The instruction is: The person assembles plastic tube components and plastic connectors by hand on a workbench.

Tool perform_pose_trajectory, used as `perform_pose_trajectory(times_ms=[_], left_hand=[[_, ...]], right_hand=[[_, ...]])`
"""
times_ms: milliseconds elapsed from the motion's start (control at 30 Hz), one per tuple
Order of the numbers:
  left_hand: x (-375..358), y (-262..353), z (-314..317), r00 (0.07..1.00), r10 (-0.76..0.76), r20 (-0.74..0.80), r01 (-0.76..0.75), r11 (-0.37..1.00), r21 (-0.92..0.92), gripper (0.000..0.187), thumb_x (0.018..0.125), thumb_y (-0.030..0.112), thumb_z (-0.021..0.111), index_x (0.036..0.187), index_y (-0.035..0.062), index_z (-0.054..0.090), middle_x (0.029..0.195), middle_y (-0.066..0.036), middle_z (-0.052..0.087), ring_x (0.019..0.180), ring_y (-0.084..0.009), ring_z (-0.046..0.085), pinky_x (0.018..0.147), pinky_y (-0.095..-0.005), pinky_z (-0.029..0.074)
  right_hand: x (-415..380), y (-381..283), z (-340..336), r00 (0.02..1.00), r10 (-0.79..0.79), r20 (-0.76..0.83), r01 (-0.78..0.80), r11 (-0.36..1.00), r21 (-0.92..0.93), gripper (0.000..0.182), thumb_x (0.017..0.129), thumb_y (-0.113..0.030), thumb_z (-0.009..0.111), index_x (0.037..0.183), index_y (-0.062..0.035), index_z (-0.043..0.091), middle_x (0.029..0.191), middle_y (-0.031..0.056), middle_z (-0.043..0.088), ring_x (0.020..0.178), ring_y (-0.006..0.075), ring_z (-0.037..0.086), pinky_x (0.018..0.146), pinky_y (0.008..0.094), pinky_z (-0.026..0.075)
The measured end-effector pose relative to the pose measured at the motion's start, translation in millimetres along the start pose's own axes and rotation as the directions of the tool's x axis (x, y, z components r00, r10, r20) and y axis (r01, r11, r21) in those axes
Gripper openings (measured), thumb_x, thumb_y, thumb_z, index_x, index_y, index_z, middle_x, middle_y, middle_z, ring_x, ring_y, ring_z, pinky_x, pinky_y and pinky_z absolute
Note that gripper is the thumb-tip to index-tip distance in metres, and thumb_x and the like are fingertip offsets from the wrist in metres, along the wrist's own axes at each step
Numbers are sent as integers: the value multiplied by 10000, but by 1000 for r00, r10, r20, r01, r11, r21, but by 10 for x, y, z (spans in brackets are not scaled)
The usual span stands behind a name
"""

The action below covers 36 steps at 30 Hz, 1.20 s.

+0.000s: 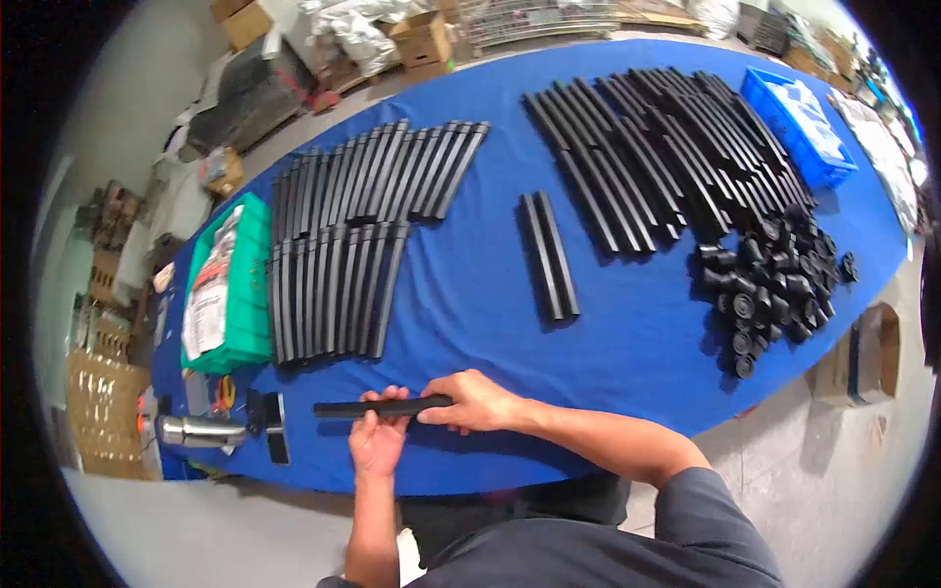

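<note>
A black tube (338,409) lies level across both hands near the table's front edge. My left hand (378,431) holds it around the middle from below, with the fingers curled over it. My right hand (472,402) is closed round its right end, and the fingers hide that end. Beyond the hands, two black tubes (549,257) lie side by side on the blue cloth. Rows of black tubes with wider top ends (333,294) lie to the left, in two banks.
Many black tubes (627,167) lie at the back right, beside a heap of black caps (774,284). A blue crate (833,174) stands behind them. At the left are a green crate (257,284), a metal cup (201,431) and a phone (278,446). Blue cloth (461,304) covers the table.
</note>
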<state>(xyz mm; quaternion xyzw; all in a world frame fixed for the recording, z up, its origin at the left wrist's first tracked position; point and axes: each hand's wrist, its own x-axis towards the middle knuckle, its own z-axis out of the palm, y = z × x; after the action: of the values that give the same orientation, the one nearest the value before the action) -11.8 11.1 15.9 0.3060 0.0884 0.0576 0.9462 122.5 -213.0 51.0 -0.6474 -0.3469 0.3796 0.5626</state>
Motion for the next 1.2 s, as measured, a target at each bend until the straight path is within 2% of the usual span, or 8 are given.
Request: perform_pose_trajectory(times_ms=[233, 433, 500, 633, 767, 967, 1033, 1200], left_hand=[[-49, 24, 52, 996, 16, 92, -16, 1000, 0, 279, 917, 69, 710, 1184, 67, 630, 1328, -188, 643, 1349, -402, 531, 1120, -565, 471], [-293, 827, -89, 806, 458, -375, -394, 888, 238, 233, 956, 130, 683, 1183, 86, 650, 1231, -155, 679, 1179, -300, 639, 1052, -485, 493], [-259, 878, 194, 666, 745, -45, -304, 326, 895, 267, 914, 86, 723, 1168, 71, 643, 1222, -139, 683, 1141, -254, 644, 1070, -460, 463], [-199, 666, 975, 884, 97, 458, -311, -610, 729, 544, 754, 188, 856, 1245, 44, 672, 1303, -169, 643, 1224, -361, 592, 1065, -444, 468], [-65, 333, 849, 922, -127, 366, -370, -575, 730, 477, 819, 191, 814, 1255, 63, 668, 1245, -140, 658, 1101, -331, 654, 944, -398, 544], [67, 388, 1053, 946, -61, 318, -298, -546, 783, 403, 842, 140, 783, 1224, 62, 684, 1105, -141, 645, 999, -333, 671, 867, -392, 553], [237, 509, 1091, 935, 45, 351, -278, -521, 807, 402, 839, 129, 772, 1220, 35, 684, 1057, -150, 640, 959, -340, 669, 850, -401, 547], [1105, 851, 999, 922, 185, 340, -105, -727, 679, 395, 871, 175, 720, 1209, -24, 678, 1046, -209, 654, 998, -393, 664, 873, -462, 535]], right_hand=[[23, 61, -65, 998, -14, -65, 24, 988, 152, 332, 923, -263, 745, 1151, -23, 717, 743, 41, 656, 596, 120, 605, 531, 311, 500], [61, 68, -299, 995, 58, -77, -41, 978, 207, 307, 908, -243, 755, 1111, -13, 729, 702, 30, 631, 558, 90, 567, 500, 274, 458], [89, 122, -310, 997, 52, -64, -37, 975, 219, 310, 907, -243, 756, 1108, -9, 728, 694, 28, 629, 551, 92, 565, 500, 273, 457], [61, 12, -362, 995, 100, 18, -102, 986, 133, 283, 914, -192, 754, 1114, 8, 729, 726, 29, 638, 571, 84, 556, 515, 257, 459], [51, 114, -325, 998, 21, 63, -35, 973, 228, 286, 908, -208, 770, 1099, 3, 741, 701, 24, 636, 587, 87, 563, 529, 253, 464], [93, 98, -369, 999, -29, -45, 44, 919, 392, 550, 891, -157, 783, 1374, -6, 569, 853, 71, 659, 711, 128, 633, 539, 279, 546], [88, 79, -436, 982, -24, -187, 117, 855, 504, 889, 879, -259, 812, 1541, 16, 286, 1064, 133, 641, 858, 177, 664, 601, 320, 594], [155, 149, -436, 982, -11, -191, 102, 875, 474, 835, 911, -266, 783, 1523, 48, 309, 1060, 132, 633, 872, 190, 666, 653, 327, 596]])
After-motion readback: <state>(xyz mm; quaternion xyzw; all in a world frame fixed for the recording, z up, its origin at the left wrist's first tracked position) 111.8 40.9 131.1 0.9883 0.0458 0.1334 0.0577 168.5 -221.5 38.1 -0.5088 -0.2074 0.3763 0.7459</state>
